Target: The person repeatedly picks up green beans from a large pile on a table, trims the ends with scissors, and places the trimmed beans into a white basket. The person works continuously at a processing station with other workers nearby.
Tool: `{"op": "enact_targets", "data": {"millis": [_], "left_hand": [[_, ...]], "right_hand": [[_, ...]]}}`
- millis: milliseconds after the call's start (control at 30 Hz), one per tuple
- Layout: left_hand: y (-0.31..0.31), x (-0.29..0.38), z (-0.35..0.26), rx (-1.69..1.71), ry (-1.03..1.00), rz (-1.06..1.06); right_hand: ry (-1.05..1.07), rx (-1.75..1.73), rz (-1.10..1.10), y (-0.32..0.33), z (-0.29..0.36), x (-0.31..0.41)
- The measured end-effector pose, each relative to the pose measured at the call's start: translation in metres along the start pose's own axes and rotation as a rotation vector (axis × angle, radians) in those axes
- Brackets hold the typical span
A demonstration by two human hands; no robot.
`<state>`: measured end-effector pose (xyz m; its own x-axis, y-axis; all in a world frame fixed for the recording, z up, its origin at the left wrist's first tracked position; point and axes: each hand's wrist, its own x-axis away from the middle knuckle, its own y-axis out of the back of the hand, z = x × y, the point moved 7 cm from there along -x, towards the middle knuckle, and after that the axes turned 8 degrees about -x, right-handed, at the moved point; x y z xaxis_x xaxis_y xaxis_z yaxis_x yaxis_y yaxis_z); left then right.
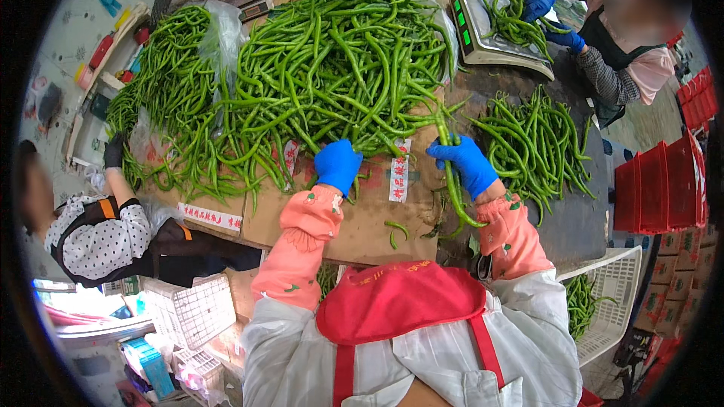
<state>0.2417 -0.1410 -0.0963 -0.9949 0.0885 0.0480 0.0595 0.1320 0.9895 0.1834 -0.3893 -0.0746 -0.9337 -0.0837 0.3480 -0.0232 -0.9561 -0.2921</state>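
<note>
My right hand (466, 164), in a blue glove, is closed around a few long green chili peppers (451, 181) that hang down towards me. Also gloved in blue, my left hand (337, 165) is curled at the near edge of a large heap of green chili peppers (339, 68); a pepper or two show beside it, and its fingers face away, so whether it grips any is hidden. A smaller pile of green peppers (534, 144) lies on the dark tabletop to the right of my right hand. Two short pepper pieces (397, 230) rest on the cardboard in front of me.
A digital scale (481, 28) holds peppers under a co-worker's blue-gloved hands (551, 17). Another co-worker's dark-gloved hand (114, 151) touches the heap's left end. Red crates (659, 186) stand at the right. A white plastic basket (616, 299) with peppers sits below the table's right end.
</note>
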Motion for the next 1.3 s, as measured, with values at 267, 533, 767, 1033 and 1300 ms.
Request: {"op": "enact_targets", "data": {"millis": [267, 533, 767, 1033, 1300], "left_hand": [[0.084, 0.083, 0.046, 0.35, 0.022, 0.166], [0.054, 0.216, 0.202, -0.123, 0.078, 0.188], [0.061, 0.151, 0.136, 0.005, -0.034, -0.18], [-0.008, 0.017, 0.115, 0.557, 0.135, 0.277], [-0.019, 0.013, 0.076, 0.756, 0.17, 0.19]], "right_hand": [[0.429, 0.923, -0.063, -0.05, -0.002, -0.063], [0.266, 1.233, -0.082, -0.071, -0.02, -0.066], [-0.044, 0.88, 0.158, -0.037, -0.047, -0.019], [-0.215, 0.649, 0.15, -0.012, -0.049, 0.043], [-0.127, 0.583, -0.006, 0.018, -0.038, 0.061]]}}
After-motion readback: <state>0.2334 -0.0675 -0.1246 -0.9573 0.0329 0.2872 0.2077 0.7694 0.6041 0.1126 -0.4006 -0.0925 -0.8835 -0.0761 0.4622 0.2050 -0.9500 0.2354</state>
